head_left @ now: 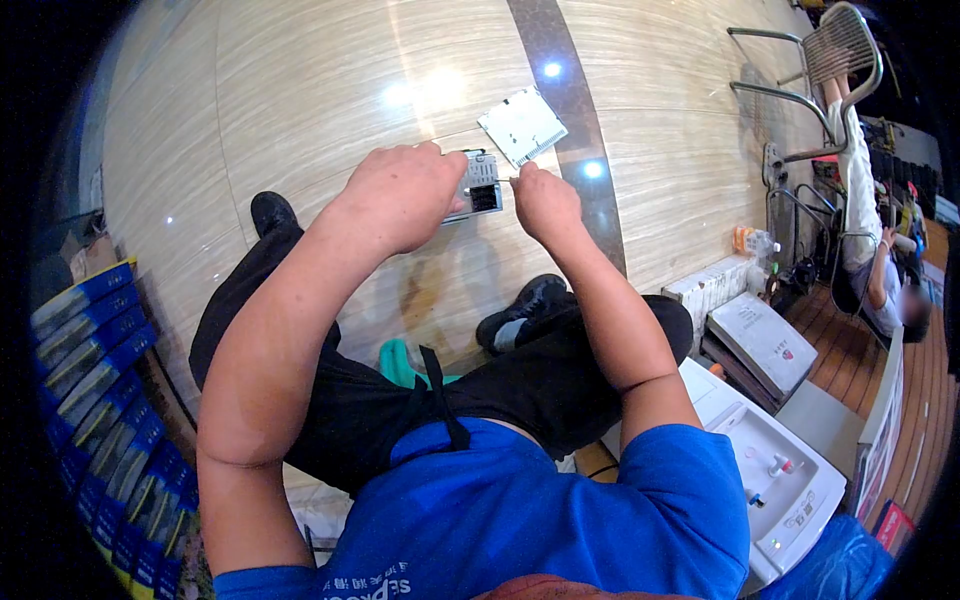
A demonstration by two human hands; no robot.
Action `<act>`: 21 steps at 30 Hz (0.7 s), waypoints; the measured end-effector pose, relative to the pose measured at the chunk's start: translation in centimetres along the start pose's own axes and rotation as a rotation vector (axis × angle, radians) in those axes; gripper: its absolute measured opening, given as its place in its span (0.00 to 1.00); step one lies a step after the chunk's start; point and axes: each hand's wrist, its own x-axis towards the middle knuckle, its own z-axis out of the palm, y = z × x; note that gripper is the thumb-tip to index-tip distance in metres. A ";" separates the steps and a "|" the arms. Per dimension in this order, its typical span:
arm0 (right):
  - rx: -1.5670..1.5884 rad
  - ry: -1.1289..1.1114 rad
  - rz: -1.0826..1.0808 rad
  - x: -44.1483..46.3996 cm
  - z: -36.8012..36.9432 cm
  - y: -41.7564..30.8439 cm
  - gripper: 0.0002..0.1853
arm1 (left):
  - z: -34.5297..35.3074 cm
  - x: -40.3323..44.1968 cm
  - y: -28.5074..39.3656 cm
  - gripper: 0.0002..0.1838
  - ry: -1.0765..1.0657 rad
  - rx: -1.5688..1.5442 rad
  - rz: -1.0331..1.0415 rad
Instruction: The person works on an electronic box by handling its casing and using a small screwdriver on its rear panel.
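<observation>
A small grey metal case, with slots and a dark opening, is low over the tiled floor in front of me. My left hand is closed around its left side, and the fingertips are partly hidden. On the other side my right hand pinches a thin, rod-like tool that points at the case; its kind is too small to make out. Just beyond both hands lies a flat white panel with a row of slots along one edge and a few small holes.
Blue and yellow boxes are stacked at the left. To the right are a white water dispenser, a flat white carton and an orange-labelled bottle. A metal chair and a seated person are farther right.
</observation>
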 end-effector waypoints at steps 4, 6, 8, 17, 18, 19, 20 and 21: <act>-0.025 0.095 -0.042 0.1 1.1 0.2 0.12 | -0.1 -0.1 0.1 0.18 0.009 0.005 0.008; -0.025 0.122 -0.063 0.1 1.2 0.3 0.12 | -0.3 0.0 0.2 0.19 -0.035 0.003 -0.006; -0.010 0.079 -0.060 0.3 1.2 0.4 0.11 | -0.4 0.1 0.3 0.21 -0.080 0.004 -0.019; -0.077 0.204 -0.128 -0.1 1.9 0.5 0.06 | -0.3 -0.1 -0.1 0.21 -0.062 0.021 -0.006; -0.074 0.205 -0.164 0.4 2.9 1.1 0.06 | -0.2 -0.1 -0.2 0.21 -0.071 -0.001 -0.008; -0.097 0.224 -0.178 0.3 2.9 1.1 0.05 | -0.3 0.1 -0.1 0.20 -0.067 -0.015 -0.001; -0.100 0.211 -0.152 0.3 2.9 1.0 0.06 | -0.1 0.1 -0.2 0.20 -0.066 -0.003 -0.003; -0.053 0.230 -0.137 0.6 3.8 1.4 0.07 | -0.2 -0.1 -0.1 0.20 -0.060 0.010 0.001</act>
